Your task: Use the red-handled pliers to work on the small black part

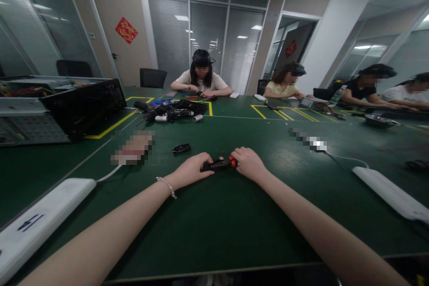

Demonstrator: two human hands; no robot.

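Over the green table, my left hand (189, 171) is closed around the end of a small black plastic part (210, 166), thumb on the near side and fingers on the far side. My right hand (248, 164) wraps the red-and-black handles of pliers (232, 161). The dark jaws of the pliers meet the black part between both hands; whether they bite on it is too small to tell. Beyond my left hand lies another black plastic piece (181, 148), apart from both hands. Tiny pale bits lie just behind the pliers.
An open computer case (83, 107) stands at the left. Farther back is a heap of black cables and tools (174, 109) with a small white cylinder (198, 118). White power strips (50, 223) (389, 190) flank my arms. Several people sit across the table, one facing me (201, 76).
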